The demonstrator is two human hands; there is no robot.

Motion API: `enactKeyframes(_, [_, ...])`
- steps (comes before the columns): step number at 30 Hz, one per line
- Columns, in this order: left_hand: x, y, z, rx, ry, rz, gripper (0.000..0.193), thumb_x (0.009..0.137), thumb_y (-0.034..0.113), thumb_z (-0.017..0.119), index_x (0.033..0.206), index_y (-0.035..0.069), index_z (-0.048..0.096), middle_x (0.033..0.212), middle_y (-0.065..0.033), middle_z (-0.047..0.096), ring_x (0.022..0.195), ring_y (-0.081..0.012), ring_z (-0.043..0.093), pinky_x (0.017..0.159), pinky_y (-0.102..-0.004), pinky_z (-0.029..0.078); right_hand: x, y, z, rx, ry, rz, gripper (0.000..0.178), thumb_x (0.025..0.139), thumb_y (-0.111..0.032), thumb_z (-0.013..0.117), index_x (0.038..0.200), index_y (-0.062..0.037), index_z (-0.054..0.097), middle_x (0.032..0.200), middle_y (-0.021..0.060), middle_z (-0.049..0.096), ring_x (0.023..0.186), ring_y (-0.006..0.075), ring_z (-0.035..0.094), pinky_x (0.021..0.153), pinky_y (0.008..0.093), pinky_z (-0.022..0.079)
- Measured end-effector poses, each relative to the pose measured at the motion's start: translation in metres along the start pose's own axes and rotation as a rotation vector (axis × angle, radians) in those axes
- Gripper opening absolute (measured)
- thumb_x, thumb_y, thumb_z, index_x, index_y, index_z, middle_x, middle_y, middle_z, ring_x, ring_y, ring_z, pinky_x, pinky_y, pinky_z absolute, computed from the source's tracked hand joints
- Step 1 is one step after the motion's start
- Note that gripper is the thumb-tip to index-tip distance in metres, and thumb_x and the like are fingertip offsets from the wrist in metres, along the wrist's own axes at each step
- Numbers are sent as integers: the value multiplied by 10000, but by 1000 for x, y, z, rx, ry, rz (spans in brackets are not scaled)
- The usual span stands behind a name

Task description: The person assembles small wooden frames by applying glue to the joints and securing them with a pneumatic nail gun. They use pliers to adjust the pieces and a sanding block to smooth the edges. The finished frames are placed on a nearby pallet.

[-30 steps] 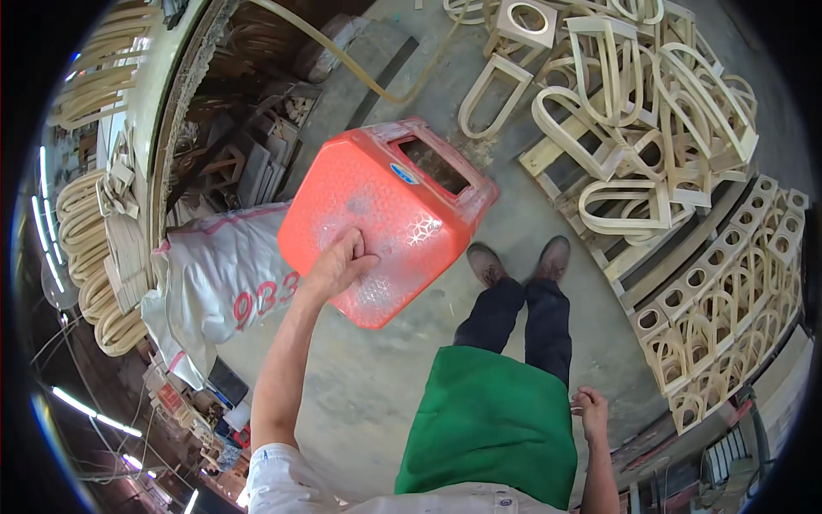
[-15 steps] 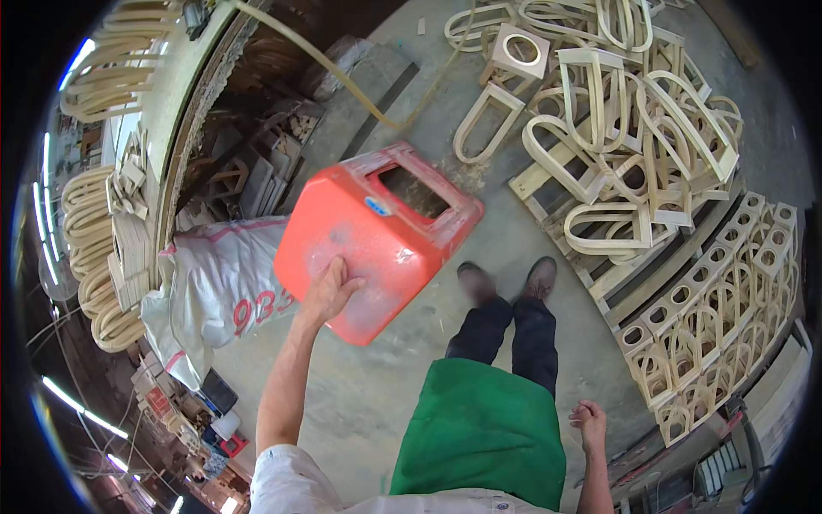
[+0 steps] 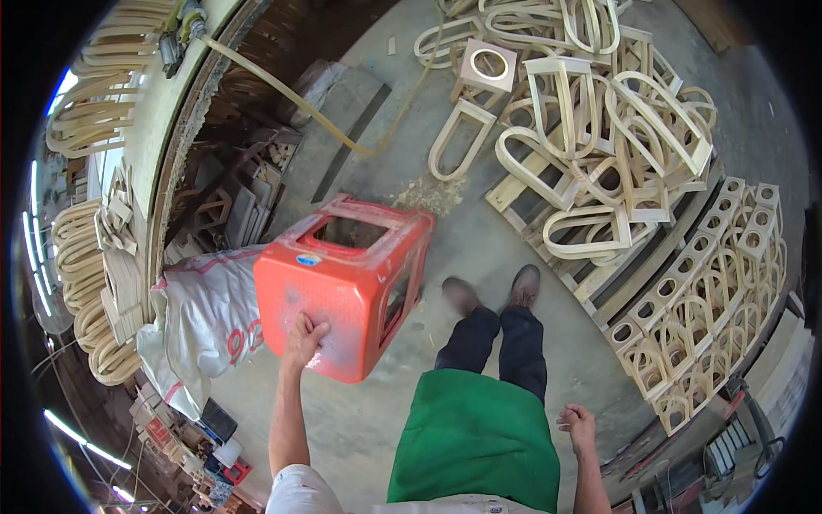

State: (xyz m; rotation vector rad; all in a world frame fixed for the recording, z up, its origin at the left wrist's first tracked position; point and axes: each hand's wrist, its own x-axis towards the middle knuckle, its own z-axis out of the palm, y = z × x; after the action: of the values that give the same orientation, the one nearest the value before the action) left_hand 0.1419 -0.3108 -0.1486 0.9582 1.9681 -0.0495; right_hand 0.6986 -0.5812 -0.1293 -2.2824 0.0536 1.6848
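A red plastic stool (image 3: 342, 278), worn pale with dust on its seat, hangs tilted in front of me on the left. My left hand (image 3: 301, 341) grips it at the middle of the seat; its fingertips are hidden, and the thumb lies against the surface. Cut-out openings show in the stool's sides. Low at my right side, my right hand (image 3: 578, 426) hangs beside the green apron (image 3: 475, 441), holding nothing, its fingers loosely bent and partly apart.
A white woven sack (image 3: 201, 317) lies left of the stool, below a workbench (image 3: 175, 103) with bent-wood pieces. Arched wooden frames (image 3: 591, 176) are heaped on a pallet (image 3: 569, 270) at the right, near stacked rows of frames (image 3: 711, 291). A hose (image 3: 282, 90) droops from the bench.
The stool has swung left and lower in my left hand and turned, so another side opening now shows. My right hand still hangs by the apron. The whole view has shifted slightly.
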Motion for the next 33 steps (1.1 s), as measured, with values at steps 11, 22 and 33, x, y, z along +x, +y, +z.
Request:
enactKeyframes(11, [-1, -3, 30, 6, 212, 195, 290, 823, 251, 683, 885, 35, 502, 682, -128, 600, 683, -243, 624, 636, -364, 485, -22, -39, 13, -71, -23, -110, 207, 910, -79, 505, 1065, 15, 604, 845, 104, 637, 672, 171, 629, 599, 295, 531])
enactKeyframes(22, [-145, -12, 95, -238, 97, 53, 145, 770, 73, 579, 871, 1, 655, 695, -118, 664, 667, -209, 659, 656, -327, 514, -29, -104, 1, -331, -16, -350, 236, 863, -120, 562, 1049, -5, 651, 824, 78, 648, 765, 168, 612, 643, 294, 484])
enactKeyframes(33, [-178, 61, 91, -671, 118, -52, 143, 757, 42, 636, 879, -24, 669, 768, -124, 697, 677, -153, 672, 657, -301, 531, 27, -255, -11, -235, -163, -424, 224, 894, -110, 502, 1052, 31, 577, 816, 110, 622, 693, 202, 643, 563, 291, 526])
